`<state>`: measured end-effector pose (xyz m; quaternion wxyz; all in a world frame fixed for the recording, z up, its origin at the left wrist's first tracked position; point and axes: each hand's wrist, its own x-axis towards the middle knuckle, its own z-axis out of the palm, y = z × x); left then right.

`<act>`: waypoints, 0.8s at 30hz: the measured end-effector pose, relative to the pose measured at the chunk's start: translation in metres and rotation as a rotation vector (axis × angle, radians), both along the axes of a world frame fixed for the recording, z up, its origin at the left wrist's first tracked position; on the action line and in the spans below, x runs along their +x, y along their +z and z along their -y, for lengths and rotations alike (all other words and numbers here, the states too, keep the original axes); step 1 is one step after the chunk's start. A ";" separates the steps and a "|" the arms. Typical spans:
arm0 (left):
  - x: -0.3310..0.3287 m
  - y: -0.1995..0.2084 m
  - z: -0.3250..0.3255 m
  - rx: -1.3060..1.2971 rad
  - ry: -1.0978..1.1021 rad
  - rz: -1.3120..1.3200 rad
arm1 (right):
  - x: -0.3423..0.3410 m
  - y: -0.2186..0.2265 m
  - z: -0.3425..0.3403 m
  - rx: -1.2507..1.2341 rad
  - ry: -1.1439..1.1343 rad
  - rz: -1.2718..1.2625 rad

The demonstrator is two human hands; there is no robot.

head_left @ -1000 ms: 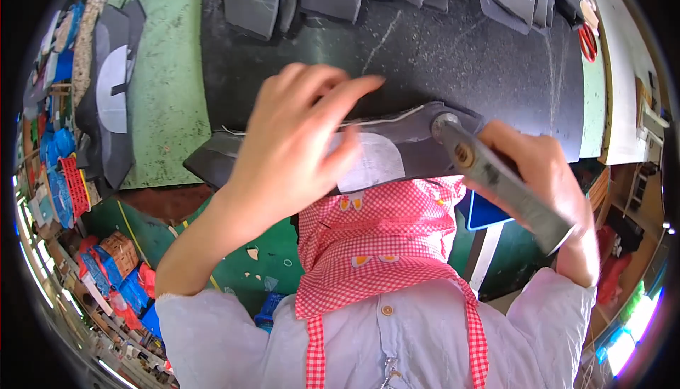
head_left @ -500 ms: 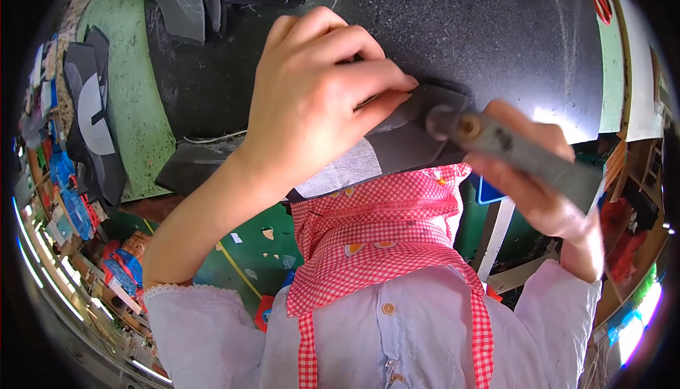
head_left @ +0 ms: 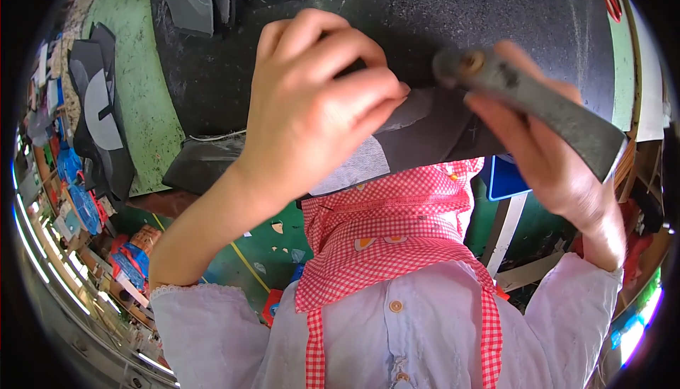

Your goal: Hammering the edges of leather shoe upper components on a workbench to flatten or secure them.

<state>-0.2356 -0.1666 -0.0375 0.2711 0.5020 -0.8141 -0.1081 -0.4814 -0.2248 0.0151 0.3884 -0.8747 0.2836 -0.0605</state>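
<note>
My right hand (head_left: 545,134) grips a hammer (head_left: 538,95) with a grey steel head. Its round face is slightly blurred, above the far edge of a dark grey sheet piece (head_left: 432,130) that looks like leather. The piece lies along the near edge of the worktop, and a pale grey patch (head_left: 361,166) shows on it. My left hand (head_left: 312,99) is closed over it, thumb and forefinger pinched together at its far edge. The curled fingers hide part of the piece.
A black mat (head_left: 496,21) covers most of the green worktop (head_left: 142,106). Dark cut pieces are stacked at the far left (head_left: 188,0), and more cut pieces (head_left: 99,113) lie along the left side. Red handles (head_left: 610,1) show at the far right. A blue-edged panel (head_left: 506,176) sits below the worktop.
The hammer has lifted away from the dark piece, moving up and slightly right with my right hand. My left hand keeps its pinch with little movement. The whole view has shifted slightly.
</note>
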 end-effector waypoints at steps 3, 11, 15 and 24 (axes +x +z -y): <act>-0.006 0.001 -0.009 -0.125 -0.016 0.091 | 0.007 0.003 -0.005 -0.140 -0.157 0.038; 0.004 0.006 -0.019 -0.104 -0.027 0.104 | 0.017 0.019 0.001 0.005 0.053 -0.145; 0.017 0.013 -0.021 0.297 0.065 -0.024 | 0.020 0.014 -0.001 0.012 0.049 -0.071; 0.035 0.014 -0.038 0.227 0.048 0.008 | 0.034 0.008 -0.004 -0.190 0.132 0.019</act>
